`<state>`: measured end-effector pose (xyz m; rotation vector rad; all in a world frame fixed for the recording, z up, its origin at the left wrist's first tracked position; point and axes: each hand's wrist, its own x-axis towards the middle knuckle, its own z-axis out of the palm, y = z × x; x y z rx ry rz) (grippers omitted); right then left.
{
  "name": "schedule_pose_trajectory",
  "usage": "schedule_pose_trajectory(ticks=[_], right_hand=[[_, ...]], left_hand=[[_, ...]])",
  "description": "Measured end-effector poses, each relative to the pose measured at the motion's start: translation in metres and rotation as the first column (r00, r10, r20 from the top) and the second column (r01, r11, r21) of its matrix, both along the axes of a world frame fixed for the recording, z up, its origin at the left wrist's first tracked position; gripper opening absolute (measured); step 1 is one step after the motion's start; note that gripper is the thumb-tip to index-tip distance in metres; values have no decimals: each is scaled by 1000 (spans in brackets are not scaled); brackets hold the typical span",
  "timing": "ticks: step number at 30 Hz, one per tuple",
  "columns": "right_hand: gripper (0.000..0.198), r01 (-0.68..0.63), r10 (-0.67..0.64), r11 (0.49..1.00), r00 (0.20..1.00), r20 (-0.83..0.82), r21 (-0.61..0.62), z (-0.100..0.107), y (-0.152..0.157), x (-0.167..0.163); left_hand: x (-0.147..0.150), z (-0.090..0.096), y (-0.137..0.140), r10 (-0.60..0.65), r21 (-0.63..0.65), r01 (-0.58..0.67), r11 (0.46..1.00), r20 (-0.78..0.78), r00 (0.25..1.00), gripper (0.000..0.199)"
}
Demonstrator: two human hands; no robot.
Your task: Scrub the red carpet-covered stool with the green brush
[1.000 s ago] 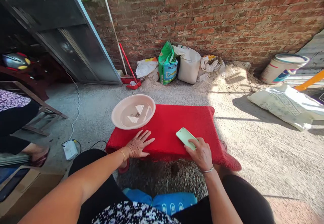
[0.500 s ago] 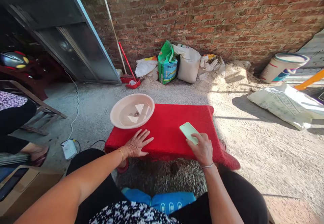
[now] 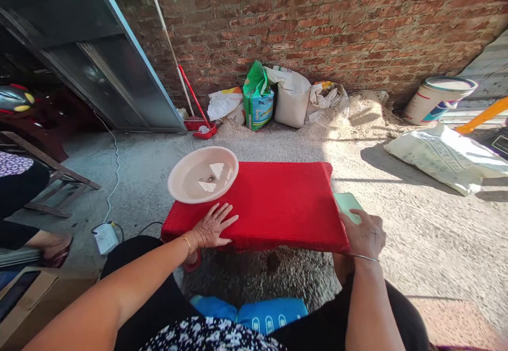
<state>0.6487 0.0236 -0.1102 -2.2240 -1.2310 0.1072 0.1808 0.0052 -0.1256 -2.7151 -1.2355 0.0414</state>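
My left hand (image 3: 212, 227) lies flat on the red cloth (image 3: 283, 203) that covers a low table, its fingers spread. Just beyond its fingertips stands a pale pink basin (image 3: 180, 189) with water and a small dark thing in the bottom. Beside the table's right edge, my right hand (image 3: 365, 233) is closed on a mint-green smartphone (image 3: 346, 203). The phone's near end is hidden by the fingers. A thin bangle circles the right wrist.
Behind, a green bag (image 3: 257, 99) and a white sack (image 3: 291, 99) lean on the brick wall. A red dustpan (image 3: 204, 129) stands left of them. A white power strip (image 3: 105, 238) lies on the floor near a cardboard box (image 3: 37, 303). Another person sits at far left.
My right hand has carried the phone rightward from above the cloth to past the table's right edge. The cloth's right corner has shifted inward. My left hand stays in place.
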Motion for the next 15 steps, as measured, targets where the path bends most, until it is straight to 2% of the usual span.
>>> schedule_pose_trajectory(ticks=[2,4,6,8,9,10,12,13,14,15], right_hand=[[40,137,-137,990,990,-30,20,2,-5,24],[41,152,-147,986,987,-72,69,3,-9,26],[41,50,-35,989,993,-112,137,4,-11,7],[38,-168,190,962,978,-87,214,5,-15,-28],[35,-309,329,922,943,-48,233,6,-18,-49],[31,-458,470,859,882,-1,228,7,-22,-70],[24,-721,721,674,690,72,160,10,-30,-109],[22,-807,803,579,590,91,119,11,-33,-123],[21,-857,851,508,515,98,87,12,-35,-131],[20,-878,874,473,478,92,67,12,-36,-134]], left_hand=[[0,1,0,-2,5,2,1000,1,1000,81],[0,2,0,-3,12,3,1000,2,1000,80],[0,2,0,-5,21,5,1000,5,1000,81],[-2,0,0,-8,29,8,1000,6,1000,81],[-2,0,0,-11,30,11,999,3,1000,81],[-3,-1,1,-13,31,13,999,0,1000,81],[-4,-2,1,-14,30,14,999,-6,1000,81],[-4,-2,1,-14,28,14,999,-10,1000,81],[-4,-1,1,-13,27,13,1000,-12,1000,81],[-4,-1,1,-11,25,11,1000,-14,1000,81]])
